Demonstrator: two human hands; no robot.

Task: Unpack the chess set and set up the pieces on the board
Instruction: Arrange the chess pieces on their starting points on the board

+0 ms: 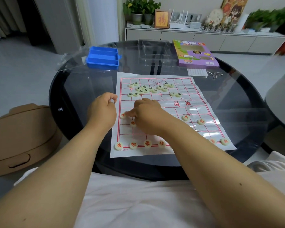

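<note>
While the black pieces (148,89) are lying heaped, the right hand (148,116) is fingering a red piece (122,115) onto the board (171,106) — the left hand (104,109) is curling, seemingly pinching something unclear.

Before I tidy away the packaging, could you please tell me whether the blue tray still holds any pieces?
Empty, as far as shows: the blue tray sits open on the table, and its visible compartments hold nothing.

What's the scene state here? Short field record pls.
surface: round dark glass table
board: paper xiangqi sheet, red grid
near row: red-marked pieces placed along the edge
far side: dark-marked pieces bunched, unsorted
right hand: fingertip on a red piece at the board's left side
left hand: curled beside the board, contents unclear
blue tray: far left, looks empty
purple box: far right
</note>
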